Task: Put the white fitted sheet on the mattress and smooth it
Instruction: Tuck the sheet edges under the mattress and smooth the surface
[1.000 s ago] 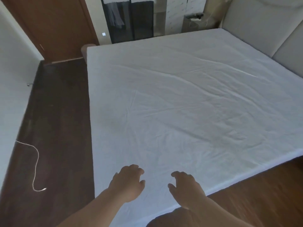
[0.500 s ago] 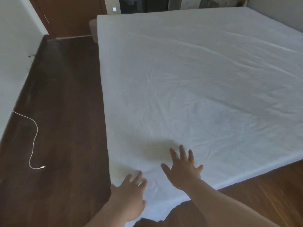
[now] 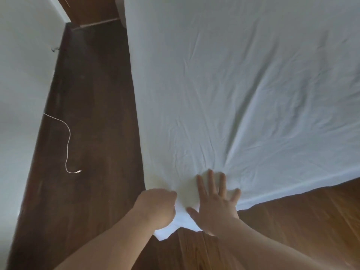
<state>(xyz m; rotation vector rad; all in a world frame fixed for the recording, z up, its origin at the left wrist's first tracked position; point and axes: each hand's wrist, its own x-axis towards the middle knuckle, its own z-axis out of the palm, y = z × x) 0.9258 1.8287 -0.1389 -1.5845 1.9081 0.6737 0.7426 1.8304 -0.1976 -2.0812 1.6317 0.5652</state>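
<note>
The white fitted sheet (image 3: 243, 84) covers the whole mattress top, with creases fanning out from the near corner. At that corner my left hand (image 3: 157, 207) is curled and grips a bunch of the sheet at the mattress edge. Beside it my right hand (image 3: 216, 199) lies flat on the sheet with fingers spread, pressing down on the corner. A small flap of sheet (image 3: 165, 232) hangs below the two hands. The mattress itself is hidden under the sheet.
Dark wood floor (image 3: 93, 133) runs along the bed's left side, bounded by a white wall (image 3: 21, 84). A thin white cable (image 3: 68, 145) trails from the wall onto the floor. Lighter wood floor (image 3: 311, 221) lies off the near right edge.
I have leaned closer to the near corner. My left hand went from open fingers to gripping the sheet at the corner; my right hand stays flat, and creases now pull toward the corner.
</note>
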